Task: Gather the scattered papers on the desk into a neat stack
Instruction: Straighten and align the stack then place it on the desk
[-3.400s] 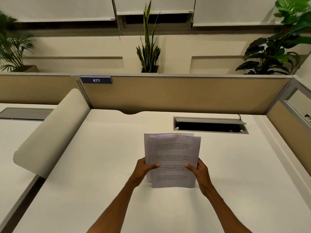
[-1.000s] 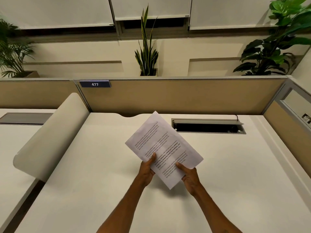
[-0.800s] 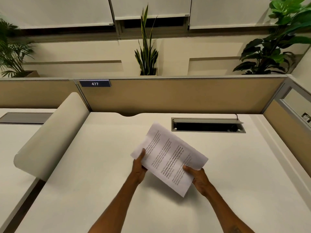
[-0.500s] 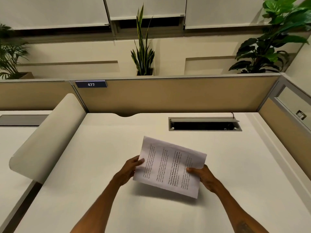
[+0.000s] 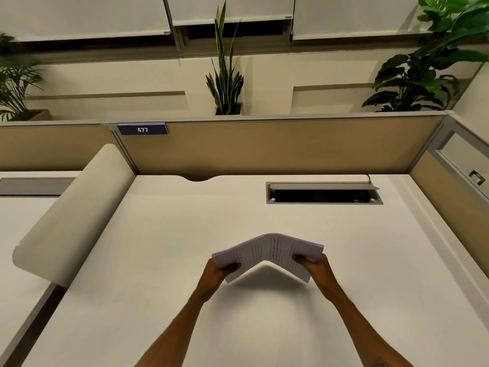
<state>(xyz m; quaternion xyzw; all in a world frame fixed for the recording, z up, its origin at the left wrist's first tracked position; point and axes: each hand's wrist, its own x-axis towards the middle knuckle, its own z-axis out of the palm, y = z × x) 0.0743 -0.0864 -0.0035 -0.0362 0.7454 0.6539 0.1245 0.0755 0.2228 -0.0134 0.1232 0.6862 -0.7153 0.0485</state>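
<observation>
I see both hands holding the stack of papers (image 5: 267,254) above the desk (image 5: 164,229), w/ the cable box (image 5: 324,193) as my landmark: the stack is in front of it, nearer to me and a bit to its left. The left hand (image 5: 218,271) is clamped on the left end of the stack, thumb on top. The right hand (image 5: 315,264) is clamped on the right end, thumb also on top. The papers are bent upward in the middle like an arch, printed text facing up, and a shadow lies on the desk under them, so the middle of the stack does not touch the desk. If the low corners touch it, I cannot tell. The sheets look approx. aligned, edges close together. Behind the cable box stands the partition (image 5: 277,147), and on it, well to the left of the box, a blue tag (image 5: 142,129) w/ no. 477. Beyond the partition, a tall plant (image 5: 225,83) stands behind and left of the box.
</observation>
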